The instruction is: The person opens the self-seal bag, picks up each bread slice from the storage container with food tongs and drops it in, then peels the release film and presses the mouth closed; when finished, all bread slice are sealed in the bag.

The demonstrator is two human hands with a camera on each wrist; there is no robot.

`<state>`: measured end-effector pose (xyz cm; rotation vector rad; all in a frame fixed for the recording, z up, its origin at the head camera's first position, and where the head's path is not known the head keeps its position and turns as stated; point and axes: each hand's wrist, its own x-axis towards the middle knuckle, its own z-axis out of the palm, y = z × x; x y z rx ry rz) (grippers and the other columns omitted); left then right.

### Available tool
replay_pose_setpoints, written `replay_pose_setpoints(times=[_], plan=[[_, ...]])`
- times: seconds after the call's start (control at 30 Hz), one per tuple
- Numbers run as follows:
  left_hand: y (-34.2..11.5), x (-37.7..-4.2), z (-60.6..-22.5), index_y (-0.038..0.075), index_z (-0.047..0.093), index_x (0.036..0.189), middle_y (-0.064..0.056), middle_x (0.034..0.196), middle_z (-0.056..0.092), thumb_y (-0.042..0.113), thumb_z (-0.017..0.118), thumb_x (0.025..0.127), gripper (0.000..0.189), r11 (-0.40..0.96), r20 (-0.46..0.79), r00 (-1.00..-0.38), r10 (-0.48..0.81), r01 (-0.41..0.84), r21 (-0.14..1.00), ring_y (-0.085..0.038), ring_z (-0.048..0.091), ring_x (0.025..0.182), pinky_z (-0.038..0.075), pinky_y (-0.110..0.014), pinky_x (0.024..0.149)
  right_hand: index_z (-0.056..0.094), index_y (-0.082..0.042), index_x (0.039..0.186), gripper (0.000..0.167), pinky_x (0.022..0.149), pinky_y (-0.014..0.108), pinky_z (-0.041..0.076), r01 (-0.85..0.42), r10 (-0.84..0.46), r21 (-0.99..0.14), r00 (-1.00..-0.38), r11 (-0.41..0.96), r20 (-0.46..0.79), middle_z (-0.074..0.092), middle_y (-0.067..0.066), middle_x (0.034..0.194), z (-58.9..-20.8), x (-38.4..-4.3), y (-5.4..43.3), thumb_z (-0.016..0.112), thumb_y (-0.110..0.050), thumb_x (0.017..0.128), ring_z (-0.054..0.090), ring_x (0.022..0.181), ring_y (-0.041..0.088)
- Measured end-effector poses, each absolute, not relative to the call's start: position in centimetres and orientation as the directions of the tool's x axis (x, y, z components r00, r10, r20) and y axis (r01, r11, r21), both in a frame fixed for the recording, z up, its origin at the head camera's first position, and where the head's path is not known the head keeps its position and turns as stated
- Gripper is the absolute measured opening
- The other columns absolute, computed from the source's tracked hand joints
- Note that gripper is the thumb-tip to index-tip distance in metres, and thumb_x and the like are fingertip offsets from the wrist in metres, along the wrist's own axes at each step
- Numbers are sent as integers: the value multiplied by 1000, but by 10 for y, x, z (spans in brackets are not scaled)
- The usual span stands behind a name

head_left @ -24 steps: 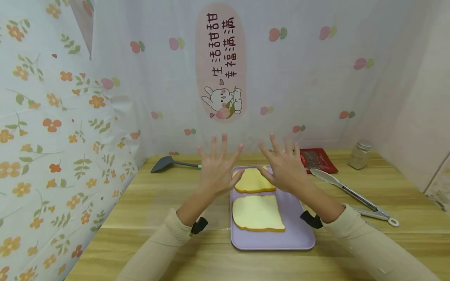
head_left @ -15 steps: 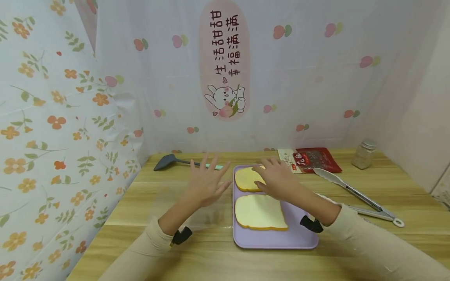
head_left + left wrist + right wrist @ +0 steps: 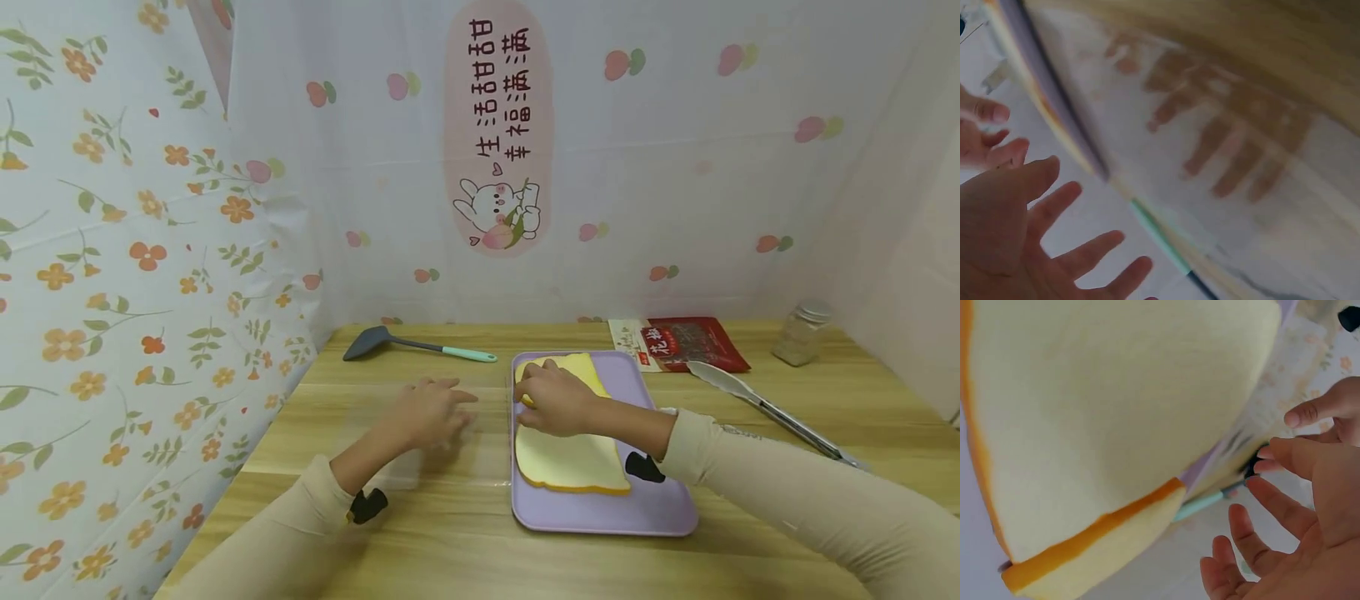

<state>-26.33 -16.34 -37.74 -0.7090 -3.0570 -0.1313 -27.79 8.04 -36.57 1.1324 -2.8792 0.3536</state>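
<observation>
My left hand hovers over a clear, glossy sheet on the table, its fingers loosely bent and holding nothing. In the left wrist view that sheet reflects the fingers. My right hand is above the lilac tray, over the place where two bread slices meet. The near bread slice lies flat with a brown crust edge; the far bread slice is partly covered by the hand. In the right wrist view the right hand's fingers are relaxed, apart from the bread, with nothing between them.
A spatula with a mint handle lies at the back left. Behind the tray on the right are a red spice packet, metal tongs and a lidded glass jar. Printed curtains hang behind and at the left.
Both hands have come down from a raised, spread pose. The right hand moved left over the bread with its fingers bending; the left hand lowered over the clear sheet. The view shifted slightly.
</observation>
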Motion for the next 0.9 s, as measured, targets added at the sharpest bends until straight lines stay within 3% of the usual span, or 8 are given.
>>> replay_pose_setpoints(times=[0.13, 0.33, 0.53, 0.73, 0.9], plan=[[-163, -269, -387, 30, 67, 129, -12, 148, 49, 45, 62, 97, 36, 886, 19, -894, 448, 446, 123, -46, 48, 129, 42, -65, 94, 76, -10, 106, 23, 71, 39, 44, -672, -673, -198, -736, 713, 73, 61, 8, 114, -373, -282, 72, 73, -26, 89, 49, 95, 28], [-170, -268, -397, 33, 67, 130, -10, 147, 51, 51, 67, 91, 43, 910, -48, -912, 408, 403, 94, -45, 49, 125, 43, -61, 92, 77, -11, 100, 22, 87, 55, 40, -681, -699, -258, -715, 686, 29, 59, 11, 124, -381, -283, 62, 76, -28, 87, 48, 112, 33], [-179, -260, -395, 33, 71, 124, -10, 141, 56, 47, 72, 89, 38, 913, -61, -913, 404, 399, 83, -48, 52, 119, 42, -63, 88, 76, -15, 99, 17, 87, 54, 36, -701, -725, -269, -688, 660, 14, 59, 9, 128, -383, -282, 53, 76, -28, 88, 47, 117, 31], [-183, -256, -389, 35, 74, 117, -1, 126, 64, 45, 74, 88, 30, 922, -77, -919, 387, 383, 57, -41, 57, 104, 44, -57, 79, 76, -16, 103, 19, 89, 52, 34, -709, -736, -253, -677, 658, -18, 59, 5, 125, -389, -280, 41, 74, -29, 89, 47, 118, 29], [-184, -257, -393, 36, 72, 122, -3, 135, 62, 46, 70, 91, 32, 918, -31, -920, 390, 386, 93, -42, 58, 110, 47, -56, 77, 74, -14, 112, 29, 95, 54, 36, -717, -740, -213, -672, 664, -44, 56, 7, 136, -397, -278, 31, 73, -34, 91, 48, 123, 31]])
